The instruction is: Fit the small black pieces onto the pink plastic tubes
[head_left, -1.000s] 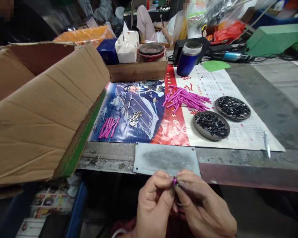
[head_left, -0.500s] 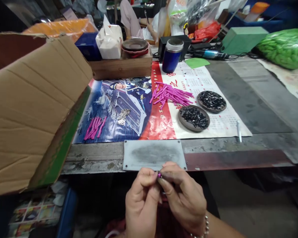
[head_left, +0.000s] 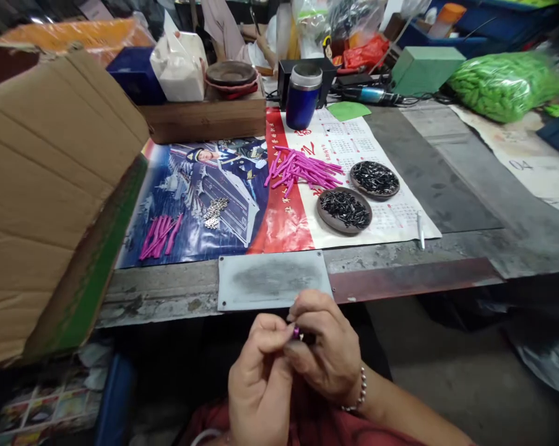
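Note:
My left hand (head_left: 260,378) is closed in a pinch on a small magenta piece (head_left: 296,333), just in front of the table edge. My right hand (head_left: 328,347) closes on the same piece from the other side, its fingertips meeting the left ones. Most of the piece is hidden by the fingers, with a small pale glint beside it. Beyond the hands lie a large heap of magenta sticks (head_left: 300,168), a smaller bunch of magenta sticks (head_left: 161,235) and a cluster of small silvery metal parts (head_left: 215,212).
Two round dishes, a near one (head_left: 346,230) and a far one (head_left: 376,196), hold black slivers. A grey plate (head_left: 274,282) sits at the table edge. A cardboard box (head_left: 51,186) stands left, a blue cup (head_left: 302,102) behind. A white pen-like stick (head_left: 421,230) lies right.
The view has shifted, so the table things sit further left and slightly higher. My right hand has turned and curled its fingers more over the magenta piece; both hands stay together.

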The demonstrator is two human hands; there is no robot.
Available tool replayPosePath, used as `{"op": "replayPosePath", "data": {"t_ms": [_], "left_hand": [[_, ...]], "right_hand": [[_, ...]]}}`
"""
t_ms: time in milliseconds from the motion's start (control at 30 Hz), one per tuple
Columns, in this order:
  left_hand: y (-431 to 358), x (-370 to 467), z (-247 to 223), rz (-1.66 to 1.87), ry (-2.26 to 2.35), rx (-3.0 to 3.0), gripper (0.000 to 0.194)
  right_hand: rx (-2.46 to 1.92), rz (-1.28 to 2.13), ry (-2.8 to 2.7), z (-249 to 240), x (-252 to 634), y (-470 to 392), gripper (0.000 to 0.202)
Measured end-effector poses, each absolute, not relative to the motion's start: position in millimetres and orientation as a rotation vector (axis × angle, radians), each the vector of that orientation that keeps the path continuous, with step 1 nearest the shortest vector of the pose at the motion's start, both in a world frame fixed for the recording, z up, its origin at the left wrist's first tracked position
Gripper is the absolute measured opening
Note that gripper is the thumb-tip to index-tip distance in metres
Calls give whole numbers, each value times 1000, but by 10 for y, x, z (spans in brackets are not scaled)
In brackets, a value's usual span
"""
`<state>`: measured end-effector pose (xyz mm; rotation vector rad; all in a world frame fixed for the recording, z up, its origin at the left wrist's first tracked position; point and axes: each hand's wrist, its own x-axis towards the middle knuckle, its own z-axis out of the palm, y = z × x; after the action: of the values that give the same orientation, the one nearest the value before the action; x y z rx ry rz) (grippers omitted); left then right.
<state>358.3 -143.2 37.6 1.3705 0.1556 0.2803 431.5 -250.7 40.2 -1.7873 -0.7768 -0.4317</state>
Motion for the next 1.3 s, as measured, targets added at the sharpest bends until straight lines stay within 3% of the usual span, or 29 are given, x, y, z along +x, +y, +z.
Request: {"op": "replayPosePath", "data": {"t_ms": [200, 300, 400, 500, 600, 767, 1100, 1300], "left_hand": [[-1506, 3577, 389, 148, 249, 1167, 12], [-1503, 3579, 381, 116, 304, 1114, 8], [-1488, 3594, 389, 87, 339, 1076, 7], [-1485, 3612, 397, 62, 348, 1046, 6], [-1476, 3622, 396, 39, 365, 1027, 6], [-1320, 3641, 417, -14, 325, 1158, 9], [-274, 3888, 411, 294, -183, 2516, 26], [-607, 4261, 421, 90, -428, 2680, 26]], "right_hand": [[-1675, -171, -582, 349, 4444, -2638, 43], [-1640, -251, -445, 363, 4437, -2667, 15], [-1713, -204, -363, 412, 4395, -2642, 53], [-1710, -339, -209, 456, 4384, -2602, 52], [-1736, -260, -395, 454, 4427, -2600, 53], [-1728, -297, -244, 376, 4554, -2747, 55], [-1869, -230, -336, 25, 4630, -3154, 26], [-1983, -505, -595, -107, 4668, -3045, 15]]}}
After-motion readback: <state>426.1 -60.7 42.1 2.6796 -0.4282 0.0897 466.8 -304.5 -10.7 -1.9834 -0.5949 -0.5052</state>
